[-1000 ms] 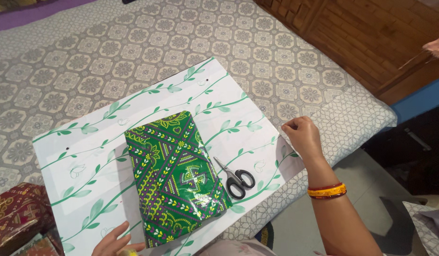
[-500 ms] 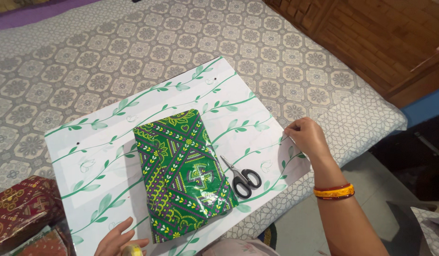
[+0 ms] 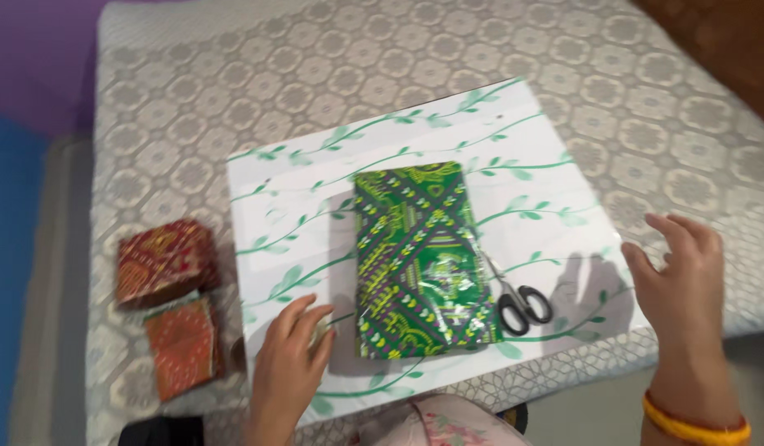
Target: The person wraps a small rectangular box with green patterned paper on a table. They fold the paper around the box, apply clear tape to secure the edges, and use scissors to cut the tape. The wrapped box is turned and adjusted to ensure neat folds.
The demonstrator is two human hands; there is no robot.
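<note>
A flat green patterned package (image 3: 419, 260) lies on a white sheet of wrapping paper with green vine print (image 3: 316, 198), spread over a bed. Black-handled scissors (image 3: 518, 299) lie on the paper at the package's right edge. My left hand (image 3: 289, 359) rests on the paper's near edge, just left of the package, fingers bent over something small that I cannot make out. My right hand (image 3: 677, 279) hovers open, fingers apart, above the paper's right corner, holding nothing. An orange bangle sits on that wrist.
The bedcover (image 3: 233, 91) is grey with a floral tile pattern. Two small red and orange patterned packages (image 3: 163, 263) (image 3: 182, 345) lie left of the paper. Dark wooden furniture (image 3: 728, 41) stands at the far right; a blue and purple surface borders the left.
The view has swung left. My right hand let go of the paper's right edge and lifted open. My left hand slid further onto the paper beside the package.
</note>
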